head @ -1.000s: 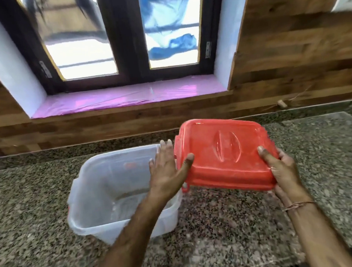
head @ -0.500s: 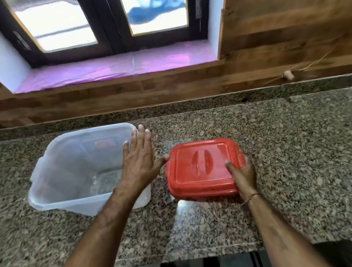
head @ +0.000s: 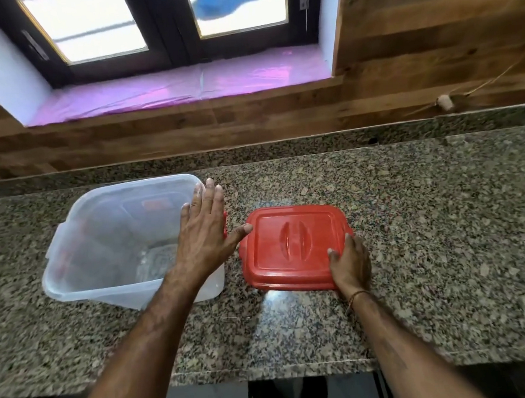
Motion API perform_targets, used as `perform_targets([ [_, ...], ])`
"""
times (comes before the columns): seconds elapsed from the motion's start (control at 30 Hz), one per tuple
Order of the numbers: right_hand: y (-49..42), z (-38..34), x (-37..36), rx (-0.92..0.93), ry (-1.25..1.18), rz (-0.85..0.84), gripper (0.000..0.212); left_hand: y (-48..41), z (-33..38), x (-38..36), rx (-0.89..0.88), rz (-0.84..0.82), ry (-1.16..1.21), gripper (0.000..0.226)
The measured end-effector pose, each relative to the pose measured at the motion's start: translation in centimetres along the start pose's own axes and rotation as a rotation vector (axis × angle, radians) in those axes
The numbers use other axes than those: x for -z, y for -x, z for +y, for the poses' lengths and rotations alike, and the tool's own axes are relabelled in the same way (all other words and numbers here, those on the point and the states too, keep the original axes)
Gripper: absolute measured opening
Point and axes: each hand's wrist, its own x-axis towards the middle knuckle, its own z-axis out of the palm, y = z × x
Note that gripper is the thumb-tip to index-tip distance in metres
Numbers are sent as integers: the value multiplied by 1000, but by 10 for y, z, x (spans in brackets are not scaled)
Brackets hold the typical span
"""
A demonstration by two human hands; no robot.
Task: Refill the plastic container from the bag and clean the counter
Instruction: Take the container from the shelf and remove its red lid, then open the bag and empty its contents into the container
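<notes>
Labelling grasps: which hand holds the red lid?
The right hand, at the near right corner of the lid. The left hand lies flat against the clear container, thumb only pointing toward the lid.

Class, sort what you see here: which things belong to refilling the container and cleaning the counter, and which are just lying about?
Job in hand: clear plastic container; red lid; granite counter; left hand; right hand.

Lying about: pink sheet on the sill; cork-like piece by the wall.
</notes>
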Motion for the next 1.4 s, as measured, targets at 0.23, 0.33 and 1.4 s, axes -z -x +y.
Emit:
perform_targets([
  [0.23,21,-49,16,141,-94,27,75,0,-2,3,6,39,122,113],
  [0.33,37,-94,30,278,-239,23,68,5,-9,11,20,76,199,115],
  [1.4,318,-691,-104,1350,-210,-157,39,174,-516,313,528,485,0,82],
])
